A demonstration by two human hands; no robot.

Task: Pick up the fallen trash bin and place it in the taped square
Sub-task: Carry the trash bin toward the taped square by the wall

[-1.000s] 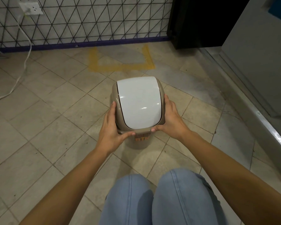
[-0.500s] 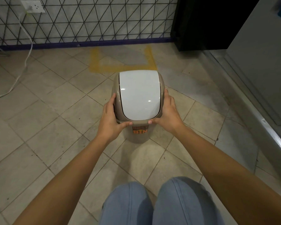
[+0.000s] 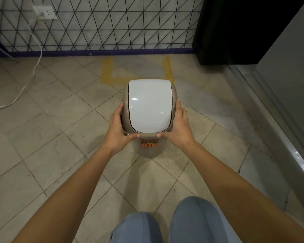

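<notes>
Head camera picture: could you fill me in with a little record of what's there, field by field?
bin: beige bin with white lid, upright, orange label facing the person
left hand: left hand gripping the bin's left side
right hand: right hand gripping its right side
target: yellow taped square on the floor by the wall, just beyond the bin
placed: not yet inside the square
also: white cable from wall socket

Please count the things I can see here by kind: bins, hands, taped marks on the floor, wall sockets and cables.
Beige plastic trash bin with white lid: 1
Hands: 2, left hand, right hand
Yellow taped square on floor: 1
White wall socket: 1
White cable: 1
Total: 6
</notes>
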